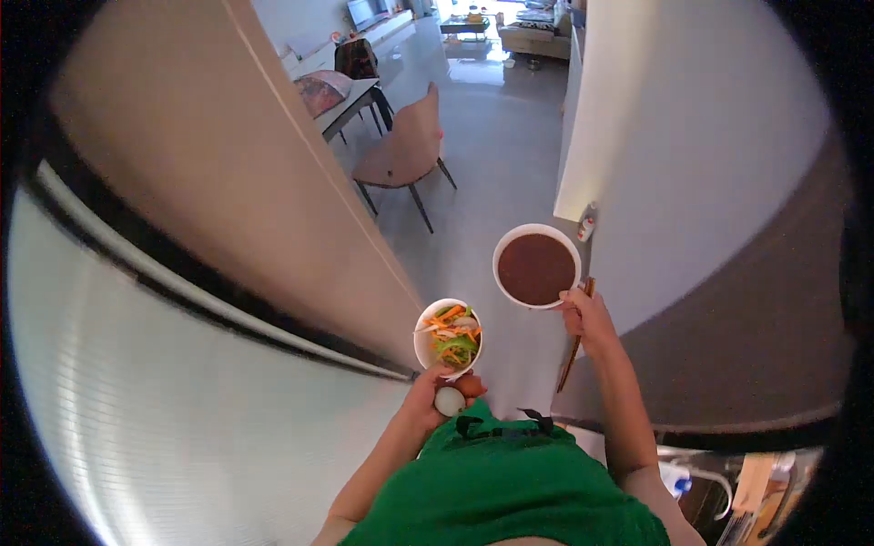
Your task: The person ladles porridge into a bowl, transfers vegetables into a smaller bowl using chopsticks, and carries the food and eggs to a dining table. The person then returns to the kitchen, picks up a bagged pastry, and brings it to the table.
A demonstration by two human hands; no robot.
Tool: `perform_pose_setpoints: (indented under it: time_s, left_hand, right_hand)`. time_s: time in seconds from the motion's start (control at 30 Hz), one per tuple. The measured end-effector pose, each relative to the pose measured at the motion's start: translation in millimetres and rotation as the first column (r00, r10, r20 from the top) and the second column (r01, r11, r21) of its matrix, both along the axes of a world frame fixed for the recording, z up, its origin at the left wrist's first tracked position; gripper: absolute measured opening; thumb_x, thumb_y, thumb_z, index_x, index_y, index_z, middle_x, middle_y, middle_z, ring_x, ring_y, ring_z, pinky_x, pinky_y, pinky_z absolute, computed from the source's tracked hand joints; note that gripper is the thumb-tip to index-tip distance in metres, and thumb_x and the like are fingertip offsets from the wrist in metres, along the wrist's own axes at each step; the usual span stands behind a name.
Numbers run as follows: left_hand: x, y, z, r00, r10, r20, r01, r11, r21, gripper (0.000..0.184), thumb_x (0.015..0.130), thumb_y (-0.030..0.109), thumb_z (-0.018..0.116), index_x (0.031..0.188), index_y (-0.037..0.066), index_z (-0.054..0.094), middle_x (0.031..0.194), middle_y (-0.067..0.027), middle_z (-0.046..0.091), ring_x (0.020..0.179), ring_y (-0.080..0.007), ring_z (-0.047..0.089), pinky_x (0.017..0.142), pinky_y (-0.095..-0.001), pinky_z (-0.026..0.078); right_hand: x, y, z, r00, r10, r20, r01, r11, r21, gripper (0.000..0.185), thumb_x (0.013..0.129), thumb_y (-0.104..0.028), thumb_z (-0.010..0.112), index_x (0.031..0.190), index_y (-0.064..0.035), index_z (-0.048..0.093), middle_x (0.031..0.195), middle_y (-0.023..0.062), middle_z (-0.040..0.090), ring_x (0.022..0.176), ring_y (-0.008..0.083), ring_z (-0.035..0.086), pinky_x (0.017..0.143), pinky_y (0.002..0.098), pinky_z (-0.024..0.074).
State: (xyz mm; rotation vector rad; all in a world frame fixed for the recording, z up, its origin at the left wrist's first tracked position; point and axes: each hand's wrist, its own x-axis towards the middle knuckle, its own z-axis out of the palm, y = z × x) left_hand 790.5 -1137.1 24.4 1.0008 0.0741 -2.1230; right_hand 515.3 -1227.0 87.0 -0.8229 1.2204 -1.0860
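Both hands are gripping, with one bowl each. Right hand (587,320) is pinching the near right rim of one white bowl (537,228) filled with dark brown liquid (539,270); this brown-filled bowl is serving as landmark. The same hand is clasping chopsticks (575,353), slanting back toward the body just beside the landmark; their count is not showing clearly.

Left of the landmark and nearer the body, the left hand (428,398) is holding one smaller white bowl (423,350) of shredded vegetables (460,344), plus one pale egg (449,401) and one brown rounded item (471,386), apparently a second egg.

Both forearms are reaching forward: the right is angling up toward the landmark, the left is running diagonally inward, lower than it. One green garment (510,482) is covering the torso, nearer than the landmark.

Beyond the landmark, one bottle (587,223) is resting on the floor to its right. Farther off, leftward, two chairs (410,146) are standing by one table (360,94).
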Motion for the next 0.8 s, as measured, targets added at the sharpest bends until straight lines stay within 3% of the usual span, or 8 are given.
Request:
perform_pose_setpoints:
  time_s: [0.07,0.13,0.17,0.33,0.37,0.6,0.63,0.8]
  left_hand:
    - [-0.3,-62.0,-6.2,0.997,-0.007,-0.081,0.009,1.000,0.014,0.038,0.083,0.023,0.052,0.111,-0.002,0.051,0.102,-0.0208,0.059,0.094,-0.0372,0.062,0.069,-0.0435,0.057]
    - [-6.1,-122.8,10.1,0.995,-0.010,0.096,0.014,0.999,-0.037,0.037,0.083,0.024,0.052,0.110,-0.002,0.052,0.102,-0.0210,0.059,0.092,-0.0364,0.062,0.073,-0.0444,0.057]
    - [-11.3,-158.7,9.7,0.988,-0.042,0.146,0.050,0.997,-0.051,0.035,0.084,0.024,0.052,0.109,-0.001,0.052,0.101,-0.0209,0.059,0.091,-0.0359,0.062,0.069,-0.0440,0.057]
    - [-3.0,-315.5,7.8,0.996,-0.036,0.081,0.034,0.999,0.017,0.033,0.085,0.025,0.053,0.106,0.000,0.052,0.099,-0.0194,0.060,0.091,-0.0350,0.062,0.060,-0.0405,0.054]
    - [11.4,-292.6,9.0,0.996,-0.022,0.084,0.022,1.000,0.000,0.033,0.084,0.025,0.053,0.106,0.000,0.053,0.099,-0.0192,0.060,0.092,-0.0351,0.063,0.061,-0.0406,0.055]
    - [42.1,-412.5,-46.6,0.985,0.169,0.025,-0.167,0.983,-0.074,0.033,0.085,0.026,0.052,0.106,0.000,0.054,0.103,-0.0184,0.061,0.093,-0.0359,0.064,0.066,-0.0398,0.056]
    - [46.9,-426.9,-44.0,0.970,0.218,0.110,-0.217,0.976,-0.021,0.032,0.085,0.026,0.052,0.105,0.001,0.055,0.102,-0.0176,0.061,0.094,-0.0361,0.064,0.065,-0.0389,0.056]
    - [71.9,-534.9,-54.1,0.947,0.314,0.067,-0.317,0.947,0.045,0.031,0.083,0.026,0.053,0.102,0.001,0.055,0.100,-0.0175,0.060,0.094,-0.0367,0.063,0.066,-0.0386,0.056]
  right_hand:
    - [-0.7,-59.5,-12.5,0.995,-0.003,0.096,0.003,1.000,0.001,0.021,0.080,-0.024,0.061,0.068,-0.0099,0.050,0.051,-0.0079,0.035,0.040,0.0032,0.028,0.038,0.0225,0.0184]
    - [-3.0,-117.6,-18.2,0.994,0.021,0.111,-0.025,0.999,0.036,0.019,0.080,-0.022,0.061,0.070,-0.0106,0.050,0.052,-0.0079,0.035,0.040,0.0030,0.028,0.038,0.0221,0.0186]
    - [-7.0,-155.7,-22.5,0.992,0.048,0.118,-0.051,0.999,0.016,0.017,0.080,-0.021,0.060,0.071,-0.0114,0.050,0.052,-0.0080,0.036,0.040,0.0027,0.028,0.037,0.0217,0.0188]
    - [5.2,-310.0,-31.7,0.990,0.007,0.140,-0.020,0.996,0.092,0.017,0.081,-0.019,0.062,0.074,-0.0110,0.048,0.054,-0.0066,0.039,0.039,0.0024,0.027,0.037,0.0211,0.0186]
    - [21.3,-287.5,-29.1,0.989,0.026,0.144,-0.038,0.996,0.079,0.018,0.081,-0.019,0.063,0.074,-0.0113,0.048,0.055,-0.0062,0.040,0.039,0.0024,0.027,0.037,0.0209,0.0187]
    - [56.5,-440.1,-66.5,0.974,0.125,0.187,-0.152,0.979,0.134,0.016,0.081,-0.017,0.063,0.076,-0.0122,0.048,0.057,-0.0056,0.042,0.039,0.0022,0.028,0.037,0.0201,0.0214]
    - [65.3,-459.2,-72.6,0.969,0.173,0.176,-0.196,0.973,0.123,0.016,0.081,-0.016,0.062,0.077,-0.0123,0.048,0.057,-0.0058,0.042,0.040,0.0021,0.029,0.036,0.0202,0.0214]
    - [111.6,-593.0,-65.1,0.951,0.264,0.162,-0.291,0.941,0.171,0.014,0.081,-0.014,0.062,0.079,-0.0133,0.048,0.056,-0.0072,0.040,0.040,0.0026,0.030,0.037,0.0213,0.0213]
